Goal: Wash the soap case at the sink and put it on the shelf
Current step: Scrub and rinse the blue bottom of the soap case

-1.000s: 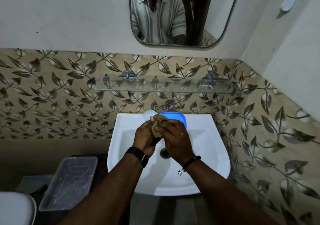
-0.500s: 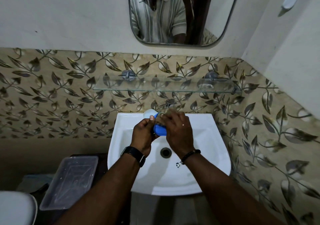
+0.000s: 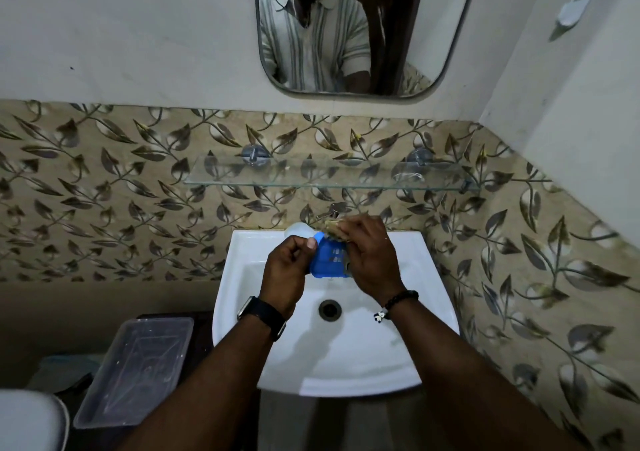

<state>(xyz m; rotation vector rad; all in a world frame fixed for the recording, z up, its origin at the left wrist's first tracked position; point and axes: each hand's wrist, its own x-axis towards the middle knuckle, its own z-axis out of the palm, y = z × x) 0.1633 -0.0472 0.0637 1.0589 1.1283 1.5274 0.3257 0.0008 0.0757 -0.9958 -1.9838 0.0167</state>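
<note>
Change: A second ago your soap case showed only as a blue strip behind both hands, at 12 o'clock of the basin. Now the soap case (image 3: pixel 328 260) sits between your hands with its broad slotted face turned toward the camera.
Scrub pad: The brownish scrub pad (image 3: pixel 335 230), earlier bunched between your palms, now lies against the case's 12 o'clock edge.
Meaning for the task: You appear to be mid-scrub and moving on to a fresh face. Rinsing and shelving are not yet done.
Left hand: Your left hand (image 3: pixel 289 267) grips the case from 9 o'clock, with the fingers curled round its side and the thumb tip on the upper corner. The forearm, with its wristwatch (image 3: pixel 261 315), runs back toward 7 o'clock.
Right hand: Your right hand (image 3: pixel 374 260) covers the case's 3 o'clock side, fingers curled and pinching the pad at the top. Whether it also clamps the case itself cannot be told.
Case location: It is held in the air over the white sink (image 3: pixel 346 364), at 12 o'clock of the drain (image 3: pixel 329 309) and just below the tap (image 3: pixel 333 209). No water stream can be made out.
Destination: The glass shelf (image 3: pixel 329 177) is mounted on the leaf-patterned tiles at 12 o'clock of the tap, well apart from the case.
Surroundings: A white rounded object (image 3: pixel 297 230) rests on the sink's ledge at 11 o'clock. A clear plastic tub (image 3: pixel 135 371) stands at 8 o'clock of the sink.
</note>
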